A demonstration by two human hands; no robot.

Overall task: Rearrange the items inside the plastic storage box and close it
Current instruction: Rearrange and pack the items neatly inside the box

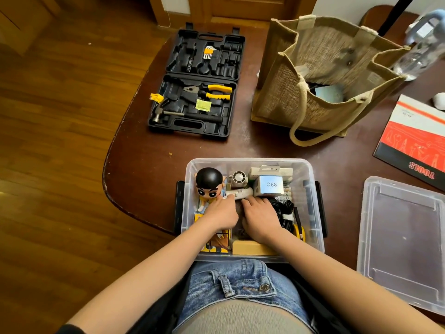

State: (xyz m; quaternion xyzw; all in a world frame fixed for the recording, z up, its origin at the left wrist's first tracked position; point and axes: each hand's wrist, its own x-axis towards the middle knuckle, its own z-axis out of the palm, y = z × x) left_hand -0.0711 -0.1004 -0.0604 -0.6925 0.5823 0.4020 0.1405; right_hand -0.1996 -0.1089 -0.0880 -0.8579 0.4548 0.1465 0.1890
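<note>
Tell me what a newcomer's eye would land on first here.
First, the big-headed cartoon figurine at the far left of the clear storage box, where both hands, left hand and right hand, are inside. Next, the open black tool case beyond it and the jute bag to its right.
</note>
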